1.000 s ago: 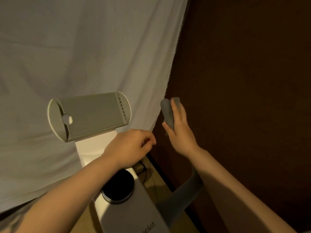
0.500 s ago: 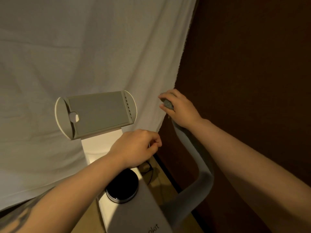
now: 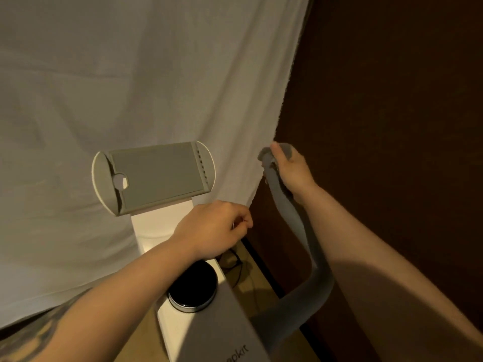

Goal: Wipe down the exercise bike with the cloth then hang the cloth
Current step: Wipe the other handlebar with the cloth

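The right hand (image 3: 290, 169) grips the grey cloth (image 3: 285, 150) bunched over the upper end of the exercise bike's grey handlebar (image 3: 300, 231), which curves down to the white frame (image 3: 209, 333). The left hand (image 3: 214, 231) is curled into a loose fist above the black dial (image 3: 193, 288), just below the tablet holder (image 3: 154, 176); whether it pinches anything cannot be told

Both forearms are bare — no sleeves, watch or rings show. The left forearm (image 3: 109, 304) carries a dark tattoo (image 3: 34, 335) near the frame's lower corner — its pattern too blurred to read. The right forearm (image 3: 379, 257) is unmarked.
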The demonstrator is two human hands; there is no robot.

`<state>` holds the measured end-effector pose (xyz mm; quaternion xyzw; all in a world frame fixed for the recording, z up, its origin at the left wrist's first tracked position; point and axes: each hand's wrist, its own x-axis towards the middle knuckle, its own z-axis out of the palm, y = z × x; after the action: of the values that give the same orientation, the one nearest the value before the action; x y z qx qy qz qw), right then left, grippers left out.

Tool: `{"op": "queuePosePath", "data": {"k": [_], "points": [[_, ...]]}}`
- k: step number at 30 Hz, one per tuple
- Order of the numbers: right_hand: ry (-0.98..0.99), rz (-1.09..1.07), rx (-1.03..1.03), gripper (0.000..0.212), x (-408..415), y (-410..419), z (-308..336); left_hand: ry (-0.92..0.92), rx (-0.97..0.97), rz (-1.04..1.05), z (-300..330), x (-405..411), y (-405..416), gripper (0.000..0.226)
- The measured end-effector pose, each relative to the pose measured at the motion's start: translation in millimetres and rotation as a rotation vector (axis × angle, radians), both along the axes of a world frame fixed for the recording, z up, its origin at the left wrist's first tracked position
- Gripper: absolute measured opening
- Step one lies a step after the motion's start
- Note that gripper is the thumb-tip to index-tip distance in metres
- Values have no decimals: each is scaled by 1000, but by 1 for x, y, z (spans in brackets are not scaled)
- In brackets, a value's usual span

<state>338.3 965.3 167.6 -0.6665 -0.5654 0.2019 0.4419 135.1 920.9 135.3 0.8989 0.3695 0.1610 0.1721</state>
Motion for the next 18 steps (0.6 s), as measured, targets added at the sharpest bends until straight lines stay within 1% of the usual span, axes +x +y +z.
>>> {"op": "queuePosePath", "data": {"k": [1,3,5,7,9,10,11,12,14,16,18], "points": [[12,-49,-6,46,0,-9,-8,7,8,-1,0,0,0,20],[-138,-126,-11,50,-1,-27,-23,20,23,0,0,1,0,19],[-177,-109,-87,54,3,-23,-16,30,25,10,-1,1,0,19],[-66,-46,-118,53,7,-6,-2,57,31,10,-1,3,1,20],[107,4,-82,46,1,0,1,74,22,6,-1,2,1,20],[140,-9,-62,45,-2,-3,-5,72,19,4,-1,2,1,20],[87,-37,-59,47,-3,-11,-12,65,19,3,-1,1,1,20],[-10,-59,-86,51,-2,-25,-16,58,20,1,-1,1,0,20],[-225,-104,-231,60,6,-49,-26,45,24,-8,0,2,1,20],[-275,-102,-375,69,19,-60,-34,45,27,-11,-1,3,2,20],[-269,-43,-390,72,20,-54,-27,48,34,-8,-1,3,3,20]]}}
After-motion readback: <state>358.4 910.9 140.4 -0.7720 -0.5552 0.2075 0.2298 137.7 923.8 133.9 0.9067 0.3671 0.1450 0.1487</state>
